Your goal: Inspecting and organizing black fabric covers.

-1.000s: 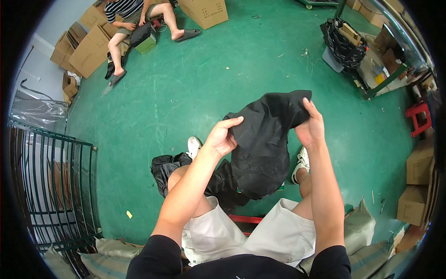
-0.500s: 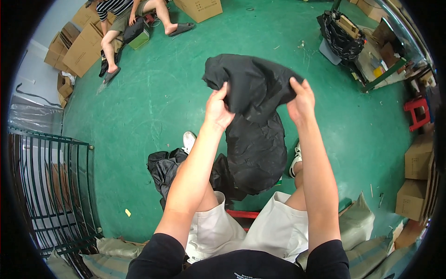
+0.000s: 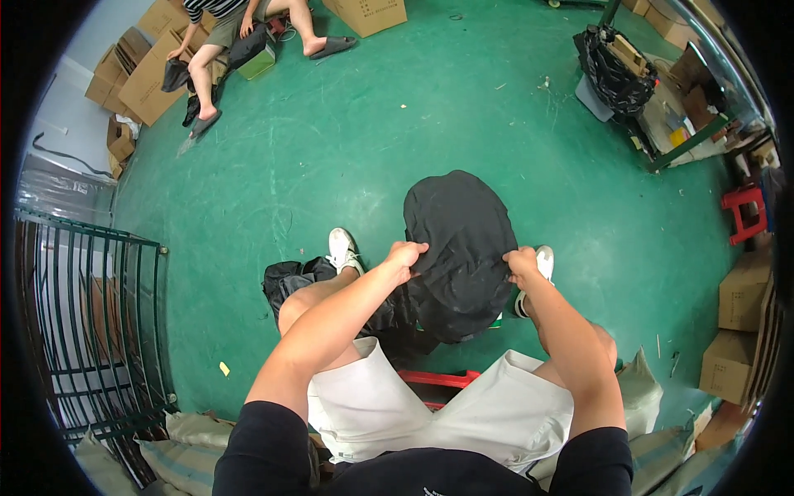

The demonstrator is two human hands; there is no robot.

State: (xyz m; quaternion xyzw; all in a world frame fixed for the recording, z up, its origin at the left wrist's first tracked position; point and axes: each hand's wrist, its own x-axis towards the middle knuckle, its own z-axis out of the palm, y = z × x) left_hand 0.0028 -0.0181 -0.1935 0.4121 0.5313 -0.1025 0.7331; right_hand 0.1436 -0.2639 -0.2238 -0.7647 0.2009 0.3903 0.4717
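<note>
A black fabric cover (image 3: 463, 215) with a rounded outline is spread between my hands, low in front of my knees. My left hand (image 3: 405, 259) pinches its left edge and my right hand (image 3: 521, 266) pinches its right edge. The cover lies over or just above a stack of similar black fabric (image 3: 455, 318); I cannot tell where one ends and the other begins. Beside my left leg sits a crumpled heap of shiny black fabric (image 3: 289, 281). A small bit of green and white shows under the stack's right side.
Ahead left, another person (image 3: 236, 29) sits beside cardboard boxes (image 3: 153, 78), holding dark cloth. A black-lined bin (image 3: 612, 78) and a low shelf stand far right, with a red stool (image 3: 746, 213) and cartons (image 3: 729, 364) nearer. A green metal rack (image 3: 99, 322) is at left; woven sacks lie behind me.
My hands have brought the raised black cover down and toward me onto the stack. It was bunched and folded; now it is spread into a rounded shape. The other person's hand has moved outward.
</note>
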